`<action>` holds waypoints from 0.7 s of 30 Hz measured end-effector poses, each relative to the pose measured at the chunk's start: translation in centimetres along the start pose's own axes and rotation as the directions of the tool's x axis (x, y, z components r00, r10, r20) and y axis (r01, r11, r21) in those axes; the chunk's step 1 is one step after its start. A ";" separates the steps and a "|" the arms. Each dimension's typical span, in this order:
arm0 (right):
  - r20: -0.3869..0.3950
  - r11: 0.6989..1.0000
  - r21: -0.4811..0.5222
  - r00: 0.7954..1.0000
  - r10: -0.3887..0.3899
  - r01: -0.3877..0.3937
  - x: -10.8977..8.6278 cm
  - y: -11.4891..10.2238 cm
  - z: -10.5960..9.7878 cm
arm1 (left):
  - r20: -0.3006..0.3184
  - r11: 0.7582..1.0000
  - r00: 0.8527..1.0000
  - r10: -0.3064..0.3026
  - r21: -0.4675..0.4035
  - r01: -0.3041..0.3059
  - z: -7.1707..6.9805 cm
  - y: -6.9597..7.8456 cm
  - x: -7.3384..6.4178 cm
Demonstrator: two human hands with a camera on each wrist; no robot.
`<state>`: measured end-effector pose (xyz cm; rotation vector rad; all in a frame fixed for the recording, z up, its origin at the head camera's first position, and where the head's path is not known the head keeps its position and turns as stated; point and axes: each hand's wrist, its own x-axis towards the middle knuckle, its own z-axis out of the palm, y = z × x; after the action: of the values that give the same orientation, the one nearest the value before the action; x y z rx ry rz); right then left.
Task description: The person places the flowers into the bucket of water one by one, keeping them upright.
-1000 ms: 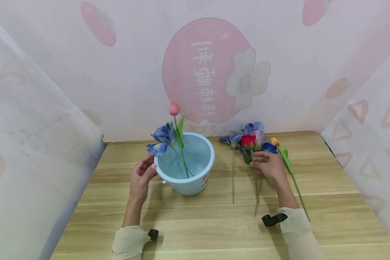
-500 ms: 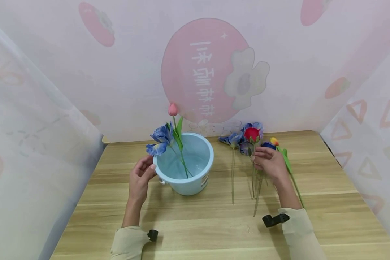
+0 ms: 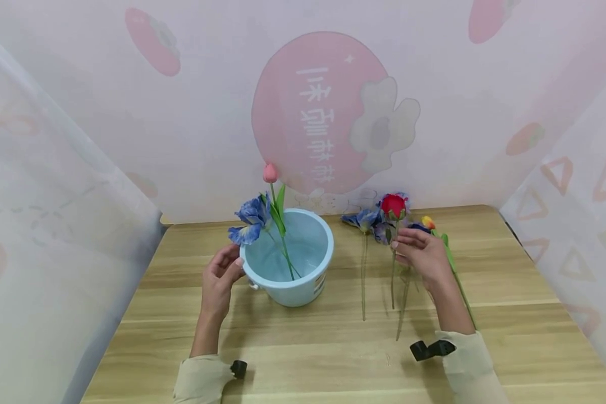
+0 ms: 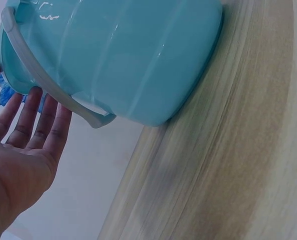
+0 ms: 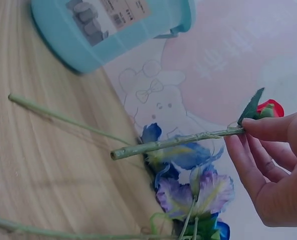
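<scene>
A light blue bucket (image 3: 288,293) stands upright on the wooden table, left of centre. My left hand (image 3: 219,280) holds its left rim, thumb on top and fingers outside by the white handle (image 4: 43,82). Inside the bucket lean a pink tulip (image 3: 270,173) and a blue iris (image 3: 252,213), blooms above the rim. To the right, my right hand (image 3: 424,255) pinches the stem of a red rose (image 3: 394,206) between thumb and fingers. In the right wrist view the rose's cut stem end (image 5: 121,153) points toward the bucket side, raised over the table.
Behind and below the rose lie more artificial flowers: a blue iris (image 3: 365,219), a purple bloom (image 5: 196,192), a dark blue flower (image 3: 421,227) and an orange-yellow tulip (image 3: 428,223). Their stems run toward the front. A printed curtain (image 3: 207,140) hangs behind the table.
My right hand has lifted the red rose off the other flowers, its bloom now upright and higher. The left hand and bucket have stayed in place.
</scene>
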<state>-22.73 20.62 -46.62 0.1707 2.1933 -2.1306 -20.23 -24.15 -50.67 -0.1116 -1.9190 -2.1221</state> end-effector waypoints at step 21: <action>0.022 0.996 -0.015 0.996 -0.087 0.087 0.2 -3.4 2.0 | 0.009 1.000 1.000 0.004 0.003 -0.004 0.0 0.0 -0.1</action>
<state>-23.39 18.55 -43.35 0.0513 2.2451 -2.1468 -20.17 -24.14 -50.74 -0.1243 -1.9259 -2.1197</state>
